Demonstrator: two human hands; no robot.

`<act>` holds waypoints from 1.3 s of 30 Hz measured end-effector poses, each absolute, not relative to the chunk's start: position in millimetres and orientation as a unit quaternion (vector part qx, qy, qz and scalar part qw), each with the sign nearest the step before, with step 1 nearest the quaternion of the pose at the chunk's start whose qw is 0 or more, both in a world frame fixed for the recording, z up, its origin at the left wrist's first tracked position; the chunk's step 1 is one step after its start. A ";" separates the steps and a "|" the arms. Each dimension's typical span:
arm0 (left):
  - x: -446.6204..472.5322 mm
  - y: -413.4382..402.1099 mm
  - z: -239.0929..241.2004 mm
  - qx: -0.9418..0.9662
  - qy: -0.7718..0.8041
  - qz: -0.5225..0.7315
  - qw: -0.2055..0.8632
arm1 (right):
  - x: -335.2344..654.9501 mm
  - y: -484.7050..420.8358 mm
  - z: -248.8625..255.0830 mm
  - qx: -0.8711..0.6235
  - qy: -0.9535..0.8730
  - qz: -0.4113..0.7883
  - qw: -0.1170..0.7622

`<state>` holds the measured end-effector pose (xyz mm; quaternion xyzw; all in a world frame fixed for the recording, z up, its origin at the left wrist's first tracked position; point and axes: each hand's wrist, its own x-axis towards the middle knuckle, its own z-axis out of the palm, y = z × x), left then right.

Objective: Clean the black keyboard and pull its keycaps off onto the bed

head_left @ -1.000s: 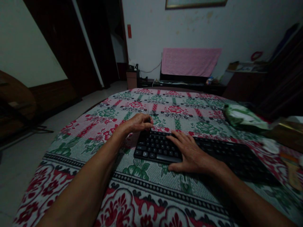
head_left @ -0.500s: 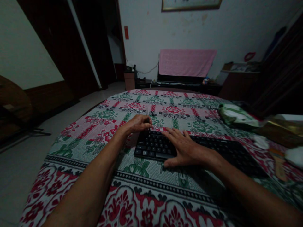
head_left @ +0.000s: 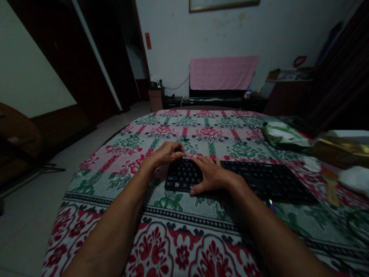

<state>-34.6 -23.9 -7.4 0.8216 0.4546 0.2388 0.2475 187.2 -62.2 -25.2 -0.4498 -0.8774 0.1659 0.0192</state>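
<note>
Head view: keyboard (head_left: 255,174) lay on desk (head_left: 206,122), probably light, stiff, best held by long edges; left hand (head_left: 169,151) pinched small dark thing (head_left: 179,147) near corner, right hand (head_left: 210,172) spread over keys (head_left: 184,173).

Pink cloth (head_left: 224,73) below a gold-framed picture (head_left: 225,4)

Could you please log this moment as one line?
left hand: holding small dark item, unclear, at left end of keyboard | right hand: spread across keyboard | keyboard: on patterned tablecloth
</note>
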 end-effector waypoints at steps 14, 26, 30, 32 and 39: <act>-36.7 -20.3 -8.4 0.808 0.432 0.256 0.308 | 177.4 -49.7 -20.4 -0.432 -0.863 0.159 0.208; -33.9 -20.0 -16.8 0.772 0.422 0.307 0.364 | 136.7 -21.8 -12.2 -0.367 -0.839 0.130 0.380; -28.2 -23.7 -9.9 0.778 0.434 0.292 0.349 | 138.3 -23.3 -14.3 -0.366 -0.826 0.125 0.410; -26.6 -23.2 -9.9 0.788 0.442 0.283 0.322 | 137.6 -24.5 -16.6 -0.364 -0.815 0.127 0.433; -26.1 -19.7 -16.2 0.811 0.460 0.255 0.256 | 134.7 -26.9 -23.6 -0.370 -0.792 0.162 0.458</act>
